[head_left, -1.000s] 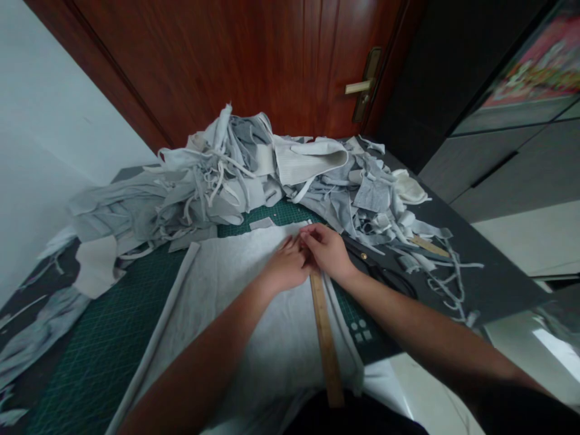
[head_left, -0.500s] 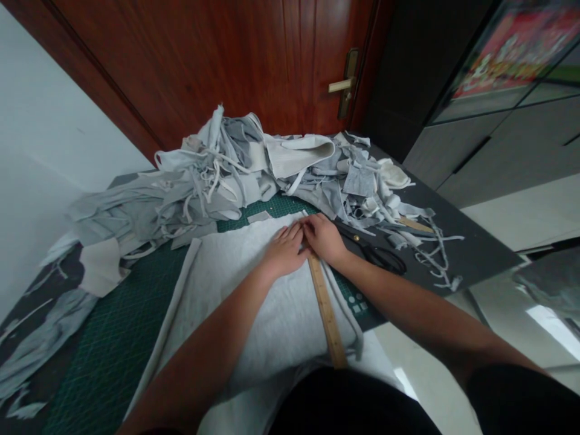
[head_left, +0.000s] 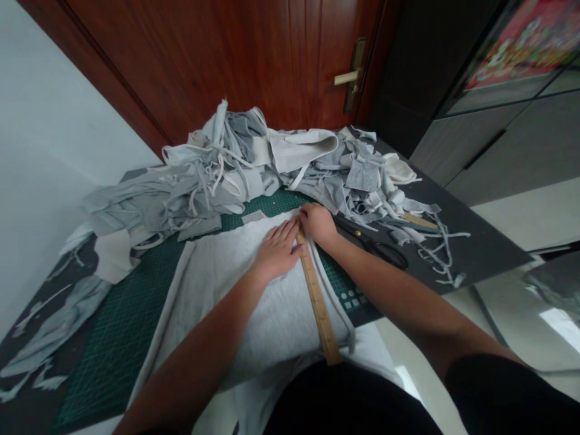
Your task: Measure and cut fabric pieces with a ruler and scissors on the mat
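Resting flat on pale grey fabric point(head_left: 287, 320), my left hand point(head_left: 280, 251) is open, thumb against the wooden ruler point(head_left: 318, 302) lying there; my right hand point(head_left: 318, 225) curls at its far end, grip unclear.

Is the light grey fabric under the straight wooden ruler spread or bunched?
Spread out: the light grey fabric lies mostly flat beneath the straight wooden ruler; whether it is doubled, I cannot tell.

You can read no words or numbers here: the marks on your wooden ruler point(head_left: 318, 300), at five o'clock, are too small, and the red patch point(head_left: 528, 45) at two o'clock is blurred.
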Tool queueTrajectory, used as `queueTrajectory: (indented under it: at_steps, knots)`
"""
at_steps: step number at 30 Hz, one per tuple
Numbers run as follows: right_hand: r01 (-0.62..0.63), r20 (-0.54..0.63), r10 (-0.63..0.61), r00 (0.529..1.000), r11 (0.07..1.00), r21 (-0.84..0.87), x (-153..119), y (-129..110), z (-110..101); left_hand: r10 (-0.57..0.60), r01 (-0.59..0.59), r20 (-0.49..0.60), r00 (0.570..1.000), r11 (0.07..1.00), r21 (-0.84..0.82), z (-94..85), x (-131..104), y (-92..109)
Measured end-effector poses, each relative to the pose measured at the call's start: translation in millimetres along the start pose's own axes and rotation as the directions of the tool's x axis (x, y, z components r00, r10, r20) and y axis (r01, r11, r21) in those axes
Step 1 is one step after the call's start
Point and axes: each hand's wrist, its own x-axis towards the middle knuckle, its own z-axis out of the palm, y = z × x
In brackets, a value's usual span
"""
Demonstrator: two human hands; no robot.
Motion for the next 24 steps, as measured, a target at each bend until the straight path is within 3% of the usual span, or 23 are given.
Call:
queueTrajectory:
  at_steps: [11, 18, 24]
  knots:
    - [0.058, 0.021, -0.059, 0.998, 0.998, 0.011, 4.4, 7.0, 1.0, -0.001, 0.000, -0.017, 1.000, 0.997, -0.074, -4.9, 5.9, 1.0]
    - [0.088, 0.025, -0.088, 0.996, 0.996, 0.011, 3.4, 9.4, 0.3, 0.035, -0.027, 0.077, 0.996, 0.994, -0.106, -7.4, 3.1, 0.4]
    - [0.081, -0.017, -0.082, 0.996, 0.994, -0.076, -2.5, 6.2, -1.0, 0.036, -0.027, 0.084, 0.996, 0.994, -0.110, -9.5, 3.5, 2.3]
